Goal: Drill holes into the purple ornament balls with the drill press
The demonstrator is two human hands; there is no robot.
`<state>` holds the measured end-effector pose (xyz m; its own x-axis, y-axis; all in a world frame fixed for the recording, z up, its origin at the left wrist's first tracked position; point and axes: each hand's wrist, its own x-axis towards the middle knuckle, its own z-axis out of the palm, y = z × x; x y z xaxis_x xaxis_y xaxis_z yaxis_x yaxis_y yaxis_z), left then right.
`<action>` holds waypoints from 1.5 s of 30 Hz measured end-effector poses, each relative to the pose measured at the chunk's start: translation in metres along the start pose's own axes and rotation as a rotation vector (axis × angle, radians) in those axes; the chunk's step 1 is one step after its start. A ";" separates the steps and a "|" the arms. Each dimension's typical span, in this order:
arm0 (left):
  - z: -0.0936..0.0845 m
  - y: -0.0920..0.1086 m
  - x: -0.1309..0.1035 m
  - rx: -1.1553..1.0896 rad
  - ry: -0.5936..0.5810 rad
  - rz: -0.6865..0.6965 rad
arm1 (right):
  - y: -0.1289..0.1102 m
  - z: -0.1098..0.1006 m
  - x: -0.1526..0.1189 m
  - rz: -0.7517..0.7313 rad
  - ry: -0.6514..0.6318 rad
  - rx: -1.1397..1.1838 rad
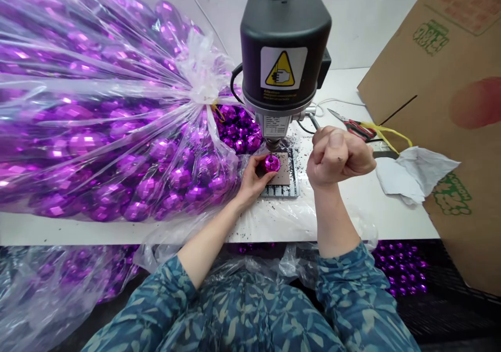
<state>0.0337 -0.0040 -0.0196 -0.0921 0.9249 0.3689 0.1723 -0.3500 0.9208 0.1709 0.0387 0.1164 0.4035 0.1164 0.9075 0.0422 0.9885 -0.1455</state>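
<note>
My left hand pinches a shiny purple faceted ball between thumb and fingers. The ball rests on a small square board lying on the slotted metal base of a black drill press. Directly above the ball is the drill chuck, its bit down at the ball's top. To the right, my right hand is closed in a fist at the end of the press's lever; most of that lever is hidden by the hand.
A large clear plastic bag of purple balls fills the left side. Small loose purple balls lie behind my left hand. Red-handled scissors, crumpled white paper and a cardboard box are at right. Dark shavings dot the white table.
</note>
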 end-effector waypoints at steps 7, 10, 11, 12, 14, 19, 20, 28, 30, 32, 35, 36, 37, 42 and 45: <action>0.003 -0.003 0.003 -0.002 0.007 -0.019 | -0.007 0.011 0.019 0.072 0.012 -0.036; 0.001 0.006 0.002 0.048 0.055 -0.032 | -0.010 0.029 0.051 0.282 -0.024 -0.116; -0.001 0.013 -0.001 0.083 0.081 -0.035 | -0.010 0.035 0.060 0.323 -0.011 -0.129; -0.004 0.022 -0.005 0.123 0.098 -0.037 | -0.009 0.040 0.066 0.353 -0.032 -0.136; -0.015 0.044 -0.018 0.195 0.030 -0.042 | -0.006 0.046 0.074 0.388 -0.037 -0.148; -0.053 0.095 -0.072 0.350 -0.835 0.009 | -0.006 0.047 0.071 0.383 -0.023 -0.129; -0.058 0.100 -0.080 0.389 -0.976 0.030 | -0.007 0.046 0.070 0.379 -0.012 -0.107; -0.047 0.075 -0.015 0.462 -0.251 0.179 | -0.006 0.042 0.068 0.373 -0.002 -0.066; -0.035 0.050 0.026 0.488 0.051 0.181 | -0.004 0.042 0.067 0.357 -0.005 -0.156; -0.025 0.022 0.059 0.515 0.199 0.135 | -0.003 0.042 0.066 0.352 0.000 -0.207; -0.017 -0.010 0.084 0.546 0.221 0.055 | -0.004 0.043 0.065 0.379 -0.004 -0.172; -0.016 -0.014 0.086 0.553 0.207 0.040 | -0.005 0.043 0.065 0.388 -0.009 -0.154; -0.016 -0.015 0.086 0.558 0.193 0.031 | -0.006 0.042 0.065 0.392 -0.013 -0.145; -0.025 0.024 0.063 0.523 0.207 0.075 | -0.008 0.041 0.064 0.368 -0.037 -0.214; -0.035 0.051 0.040 0.477 0.107 0.129 | -0.008 0.040 0.063 0.357 -0.060 -0.265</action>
<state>0.0042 0.0096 0.0468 -0.1362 0.8494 0.5098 0.6153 -0.3308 0.7155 0.1592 0.0417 0.1908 0.3823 0.4585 0.8023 0.1459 0.8274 -0.5424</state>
